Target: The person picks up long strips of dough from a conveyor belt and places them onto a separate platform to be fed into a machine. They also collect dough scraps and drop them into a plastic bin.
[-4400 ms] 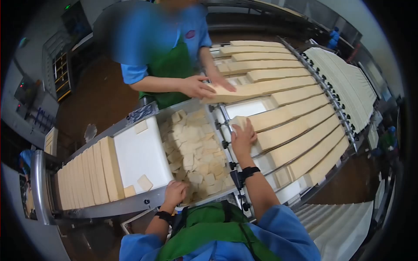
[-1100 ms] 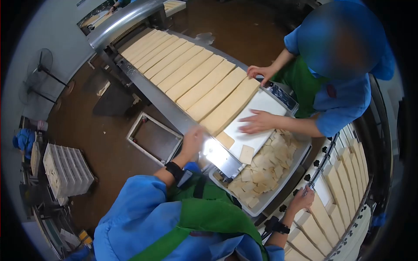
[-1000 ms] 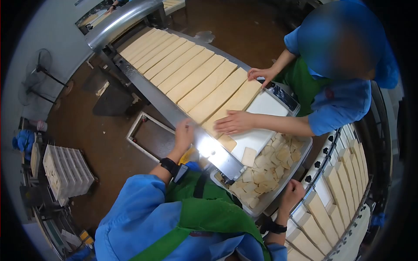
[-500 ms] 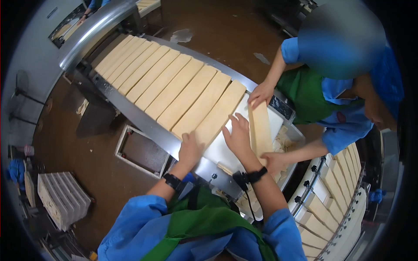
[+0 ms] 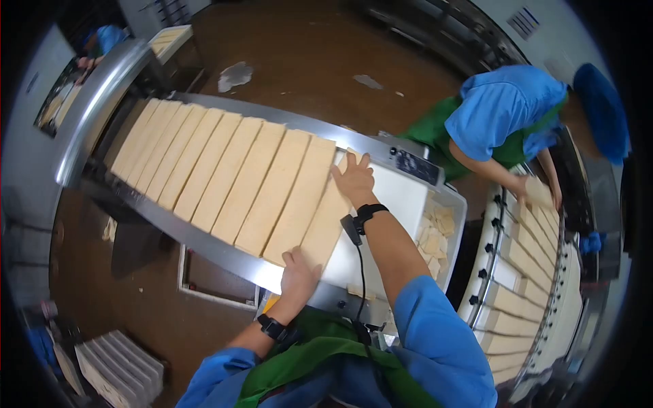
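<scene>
Head view shows the right hand (image 5: 354,179), fingers spread, and the left hand (image 5: 299,277), grip unclear, touching opposite ends of 1 pale slab (image 5: 326,221) beside the white surface (image 5: 388,204).

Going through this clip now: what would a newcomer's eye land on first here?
Probably the long row of pale dough slabs, side by side along the metal conveyor from left to centre. Next come the person's left hand and right hand, at the near and far ends of the rightmost slab. At upper right, a co-worker bends over more strips.
</scene>
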A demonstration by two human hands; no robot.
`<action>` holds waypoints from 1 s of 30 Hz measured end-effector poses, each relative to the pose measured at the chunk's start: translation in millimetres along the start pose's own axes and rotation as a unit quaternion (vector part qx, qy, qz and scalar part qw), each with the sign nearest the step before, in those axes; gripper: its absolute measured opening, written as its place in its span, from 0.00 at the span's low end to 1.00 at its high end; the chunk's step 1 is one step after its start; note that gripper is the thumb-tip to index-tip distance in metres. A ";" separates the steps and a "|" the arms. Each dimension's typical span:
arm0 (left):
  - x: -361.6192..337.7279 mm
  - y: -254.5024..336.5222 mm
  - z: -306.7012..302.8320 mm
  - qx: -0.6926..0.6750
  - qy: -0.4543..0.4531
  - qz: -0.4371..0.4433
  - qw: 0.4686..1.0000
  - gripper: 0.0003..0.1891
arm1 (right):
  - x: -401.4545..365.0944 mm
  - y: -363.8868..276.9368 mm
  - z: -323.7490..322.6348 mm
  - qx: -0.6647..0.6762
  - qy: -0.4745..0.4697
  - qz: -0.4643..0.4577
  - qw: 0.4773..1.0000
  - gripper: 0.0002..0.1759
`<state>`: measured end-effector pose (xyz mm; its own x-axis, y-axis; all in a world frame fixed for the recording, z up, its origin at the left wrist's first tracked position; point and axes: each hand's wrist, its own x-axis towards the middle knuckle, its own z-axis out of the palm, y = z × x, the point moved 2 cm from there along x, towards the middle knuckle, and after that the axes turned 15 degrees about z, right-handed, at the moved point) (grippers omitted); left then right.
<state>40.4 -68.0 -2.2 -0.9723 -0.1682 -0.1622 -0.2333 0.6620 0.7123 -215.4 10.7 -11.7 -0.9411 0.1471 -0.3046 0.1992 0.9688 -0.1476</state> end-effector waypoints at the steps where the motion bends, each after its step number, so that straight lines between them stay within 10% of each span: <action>1: 0.8 0.4 2.1 -0.009 0.016 0.021 1.000 0.36 | 0.9 8.5 -3.6 0.014 -0.003 0.018 1.000 0.42; 7: 12.5 7.1 20.1 -0.102 -0.055 0.133 0.984 0.39 | -10.5 120.8 -44.4 0.105 0.041 0.180 0.977 0.49; 9: 12.1 28.2 30.3 -0.051 -0.120 0.142 0.981 0.42 | -7.2 167.2 -18.8 0.062 0.198 0.155 0.966 0.51; 11: 10.4 55.0 44.2 0.041 -0.166 0.148 0.974 0.42 | -38.3 191.5 -44.6 0.231 0.129 0.198 0.944 0.50; 24: 11.5 255.2 158.8 -0.066 -0.018 0.459 0.886 0.39 | -116.3 485.0 -133.5 0.438 0.358 0.379 0.732 0.46; 30: 25.0 346.1 209.8 -0.069 -0.041 0.553 0.829 0.39 | -105.1 593.4 -166.2 0.390 0.290 0.453 0.747 0.40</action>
<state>-67.3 310.1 97.0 -0.5892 0.5403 0.6007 0.8002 0.2876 0.5262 -43.7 603.3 89.1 -0.2384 0.9532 -0.1860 0.7115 0.0410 -0.7015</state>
